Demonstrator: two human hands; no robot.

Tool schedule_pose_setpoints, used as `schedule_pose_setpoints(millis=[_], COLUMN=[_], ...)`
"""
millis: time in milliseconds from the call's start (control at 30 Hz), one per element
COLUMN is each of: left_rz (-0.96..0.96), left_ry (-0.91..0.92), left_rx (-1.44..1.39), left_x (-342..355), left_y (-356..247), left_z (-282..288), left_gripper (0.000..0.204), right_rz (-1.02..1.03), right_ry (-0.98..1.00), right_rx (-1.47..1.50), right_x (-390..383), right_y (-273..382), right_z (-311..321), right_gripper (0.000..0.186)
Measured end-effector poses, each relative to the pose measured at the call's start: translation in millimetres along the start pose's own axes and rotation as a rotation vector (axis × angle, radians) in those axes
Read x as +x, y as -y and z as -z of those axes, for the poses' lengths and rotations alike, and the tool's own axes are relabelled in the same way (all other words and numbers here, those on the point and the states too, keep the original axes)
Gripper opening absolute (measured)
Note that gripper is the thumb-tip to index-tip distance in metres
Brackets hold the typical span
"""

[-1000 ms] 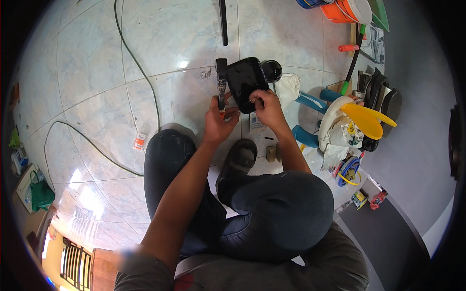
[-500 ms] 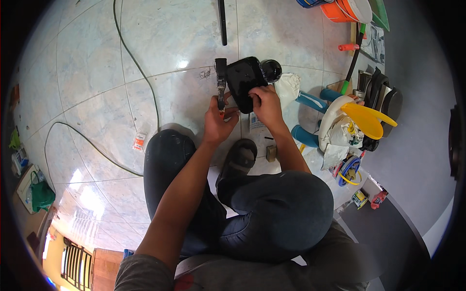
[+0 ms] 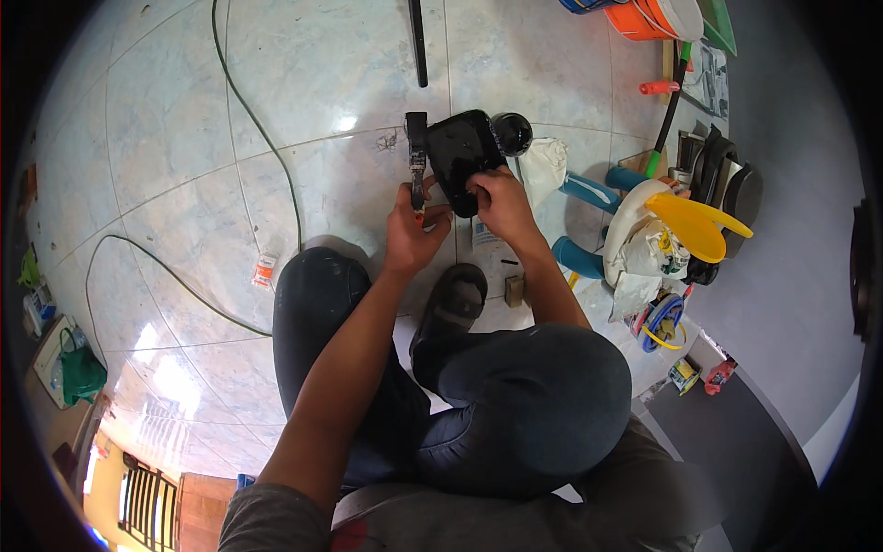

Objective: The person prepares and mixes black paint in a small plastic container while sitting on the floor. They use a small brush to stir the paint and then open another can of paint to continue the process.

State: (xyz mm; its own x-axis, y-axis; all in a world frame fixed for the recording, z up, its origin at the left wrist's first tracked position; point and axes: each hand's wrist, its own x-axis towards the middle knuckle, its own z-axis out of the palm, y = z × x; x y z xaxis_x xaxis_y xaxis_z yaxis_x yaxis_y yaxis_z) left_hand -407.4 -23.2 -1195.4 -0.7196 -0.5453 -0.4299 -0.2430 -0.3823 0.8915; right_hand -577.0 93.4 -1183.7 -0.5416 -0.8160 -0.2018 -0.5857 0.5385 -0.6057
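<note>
Upright in my left hand (image 3: 416, 237) is a paintbrush (image 3: 417, 138) with dark, paint-covered bristles, my fingers closed round its handle. Just to its right, a glossy black panel (image 3: 460, 147) with rounded corners looks wet. My right hand (image 3: 501, 201) pinches this panel near its lower right edge; the fingertips are partly hidden. Some fingers of my left hand reach behind the panel's lower left side. A round black container (image 3: 511, 134) stands on the floor against the panel's upper right.
A white bag (image 3: 544, 170) lies beside an upturned stool (image 3: 589, 193) with blue legs. A black bar (image 3: 418, 46) lies ahead on the tiles. A green cable (image 3: 276, 147) curves along the left. Orange buckets (image 3: 648, 20) and tools line the right wall.
My right hand has shifted very slightly down and left on the black panel. The brush stays in my left hand, almost unmoved.
</note>
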Motion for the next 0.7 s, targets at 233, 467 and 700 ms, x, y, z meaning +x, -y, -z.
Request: schedule_pose_setpoints(millis=[233,467,700], left_rz=[-0.013,-0.024,-0.012], left_ry=[0.007,0.009,0.008], left_rx=[-0.047,-0.023,-0.022], left_x=[0.8,0.4,-1.3], left_y=[4.0,6.1,-1.8], left_z=[0.3,1.1,0.7], left_gripper=[0.043,0.043,0.041], right_rz=[-0.102,-0.341,-0.478], right_ry=[0.050,0.108,0.084], right_rx=[-0.055,0.012,0.225], right_x=[-2.0,-0.8,-4.4], right_y=[1.9,10.6,-1.3], right_z=[3.8,8.5,11.2], right_gripper=[0.016,0.016,0.018])
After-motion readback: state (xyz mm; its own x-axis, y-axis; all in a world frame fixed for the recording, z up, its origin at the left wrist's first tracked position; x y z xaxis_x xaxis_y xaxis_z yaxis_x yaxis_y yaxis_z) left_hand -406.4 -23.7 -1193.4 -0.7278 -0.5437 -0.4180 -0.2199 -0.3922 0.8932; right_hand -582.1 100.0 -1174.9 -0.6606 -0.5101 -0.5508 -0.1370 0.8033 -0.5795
